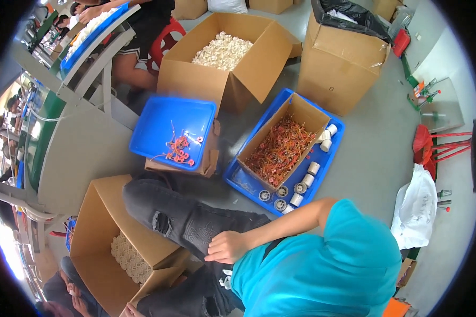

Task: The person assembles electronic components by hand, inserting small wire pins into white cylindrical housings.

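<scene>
My right hand (228, 247) rests on my dark, ripped trousers, its fingers curled together with nothing showing in them. At the lower edge, part of my left hand (133, 311) shows by the flap of an open cardboard box (98, 232); the rest is cut off, so its grip is unclear. Inside that box lie rows of round off-white parts (128, 259). Beyond my knees, a blue tray (153, 119) bears a small heap of red parts with wires (179, 149). Right of it, another blue tray (322, 169) holds a carton of red wired parts (283, 145) and several white cylinders (308, 179).
A large open carton (190, 82) of small white pieces stands ahead, beside a tall carton (338, 68) with a black bag. A grey worktable (84, 137) curves along the left, with people seated near it. Red stools (423, 148) and a white bag (415, 208) are at right.
</scene>
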The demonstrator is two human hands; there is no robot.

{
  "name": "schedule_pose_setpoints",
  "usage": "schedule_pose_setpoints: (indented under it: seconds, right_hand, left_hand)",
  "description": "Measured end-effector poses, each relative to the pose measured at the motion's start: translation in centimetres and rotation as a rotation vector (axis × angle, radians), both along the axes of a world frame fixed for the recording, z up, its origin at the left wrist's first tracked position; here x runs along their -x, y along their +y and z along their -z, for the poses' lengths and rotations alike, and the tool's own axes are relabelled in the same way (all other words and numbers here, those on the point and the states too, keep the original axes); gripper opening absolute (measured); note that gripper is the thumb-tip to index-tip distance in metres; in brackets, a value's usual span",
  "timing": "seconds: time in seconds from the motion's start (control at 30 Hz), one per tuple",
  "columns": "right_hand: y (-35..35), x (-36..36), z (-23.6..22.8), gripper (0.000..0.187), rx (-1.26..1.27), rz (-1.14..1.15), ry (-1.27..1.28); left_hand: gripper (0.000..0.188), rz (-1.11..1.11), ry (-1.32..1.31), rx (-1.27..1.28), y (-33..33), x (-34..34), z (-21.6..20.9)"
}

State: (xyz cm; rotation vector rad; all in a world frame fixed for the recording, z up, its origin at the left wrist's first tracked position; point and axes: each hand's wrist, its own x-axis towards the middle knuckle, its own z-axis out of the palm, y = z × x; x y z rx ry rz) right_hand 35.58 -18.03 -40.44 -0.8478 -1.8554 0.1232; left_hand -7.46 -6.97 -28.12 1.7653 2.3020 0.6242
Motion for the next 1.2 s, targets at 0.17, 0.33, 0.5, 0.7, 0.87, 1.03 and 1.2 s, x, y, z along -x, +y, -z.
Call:
schedule_pose_setpoints:
  seconds: [0.17,0.33,0.5,0.7,0.87,1.03,1.2]
  right_hand:
    - [0.2,-0.1,0.2,0.019,-0.010,-0.044,0.031]
    - [0.3,0.0,-0.8,0.019,0.015,-0.073,0.036]
    - [0.9,-1.3,-3.3,0.023,0.143,-0.158,0.212]
    - [5.6,-6.9,-6.3,0.016,0.253,0.150,0.461]
    - [5.9,-14.3,-5.1,0.017,0.487,0.548,0.589]
    - [3.0,-17.4,-1.9,0.020,0.532,0.708,0.624]
    - [1.6,-17.9,-0.8,0.022,0.560,0.790,0.564]
  left_hand:
    - [0.049,-0.022,0.118,-0.158,-0.9,0.1,0.8]
    - [0.043,-0.079,0.363,-0.313,-2.5,-0.7,0.3]
    - [0.037,0.084,0.316,-0.534,-3.2,-1.4,0.6]
    - [0.032,-0.019,0.360,-0.464,-5.1,-3.0,-1.2]
    - [0.031,0.002,0.367,-0.466,-4.3,-3.9,-1.4]
    - [0.034,-0.161,0.354,-0.358,-3.9,-4.5,-1.2]
    - [0.040,-0.176,0.301,-0.308,-2.7,-2.2,0.3]
